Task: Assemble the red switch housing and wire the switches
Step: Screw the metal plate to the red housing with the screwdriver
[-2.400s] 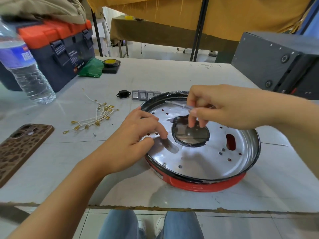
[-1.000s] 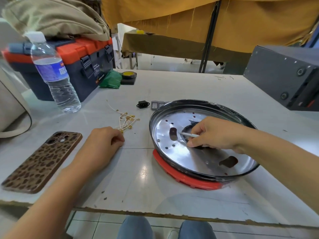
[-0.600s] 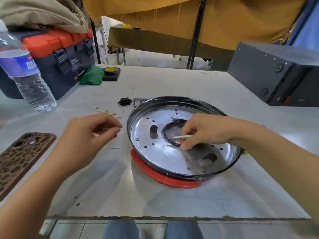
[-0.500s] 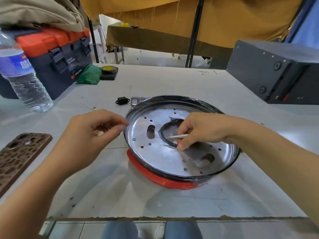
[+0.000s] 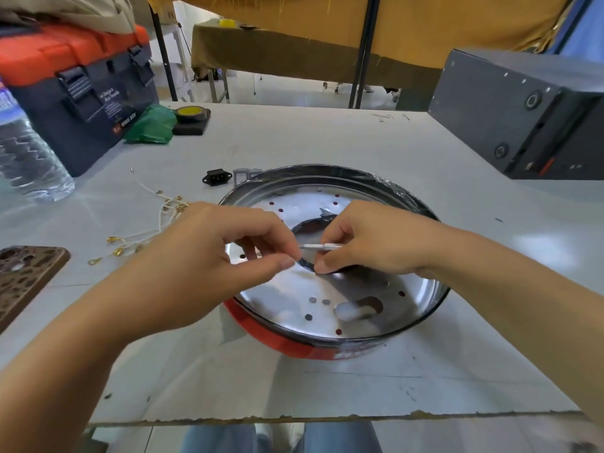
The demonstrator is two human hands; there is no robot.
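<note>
Red switch housing [image 5: 295, 349] sits mid-table, shiny pan side up. Over its centre hole, the right hand [image 5: 369, 246] pinches a thin white wire [image 5: 322, 246]; the left hand [image 5: 209, 256] closes thumb and fingers at the wire's tip, contact unclear. Risk: that slim wire slipping down the hole, or snagging its jagged edge.

left hand [image 5: 209, 256] pinching, right hand [image 5: 369, 246] pinching

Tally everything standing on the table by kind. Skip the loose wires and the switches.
Red housing: 1
Black socket: 1
Toolbox: 1
Water bottle: 1
Phone: 1
Tape roll: 1
Black block: 1
Green bag: 1
Grey box: 1
Total: 9
</note>
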